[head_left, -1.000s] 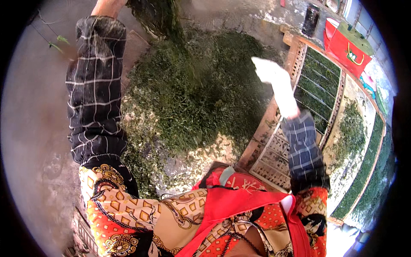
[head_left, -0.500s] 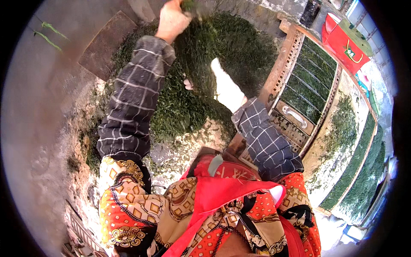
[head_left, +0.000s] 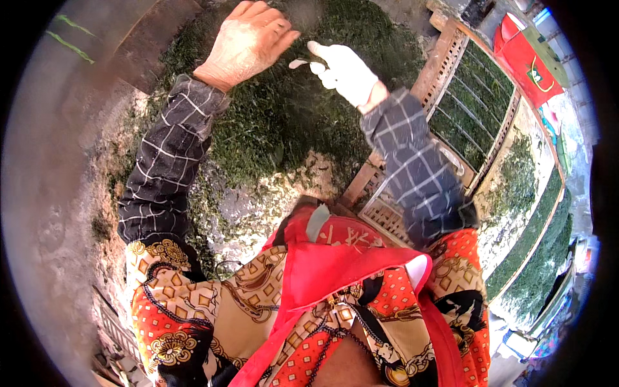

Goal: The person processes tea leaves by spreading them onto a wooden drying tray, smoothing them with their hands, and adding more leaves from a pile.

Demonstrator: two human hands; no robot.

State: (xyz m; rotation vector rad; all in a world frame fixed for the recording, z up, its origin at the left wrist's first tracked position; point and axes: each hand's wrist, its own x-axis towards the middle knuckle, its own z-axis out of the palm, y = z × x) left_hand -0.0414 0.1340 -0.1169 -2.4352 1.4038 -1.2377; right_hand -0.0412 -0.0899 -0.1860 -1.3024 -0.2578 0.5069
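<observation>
My left hand [head_left: 248,40] is bare, palm down over a broad pile of chopped dark green leafy material [head_left: 271,122], its fingers loosely curved and apart with nothing visible held in them. My right hand [head_left: 342,71], in a white glove, is just right of it, with fingers curled around a small dark and pale piece [head_left: 298,63] that I cannot make out. The pile lies over a whitish, speckled surface [head_left: 232,193]. To its right stands a slotted wooden frame [head_left: 445,58] with a barred section full of the same green material [head_left: 471,97].
A red bag [head_left: 529,64] with a yellow handle is at the upper right. A pale board [head_left: 512,174] strewn with green bits and green-covered strips [head_left: 541,232] lie at the right. A rusty plate [head_left: 145,45] is at the upper left, beside green strands [head_left: 71,51] on grey ground [head_left: 58,161].
The clump of green material in my raised left hand is gone from it, and that hand has opened and swung inward. My gloved right hand has moved left and up, closer to it.
</observation>
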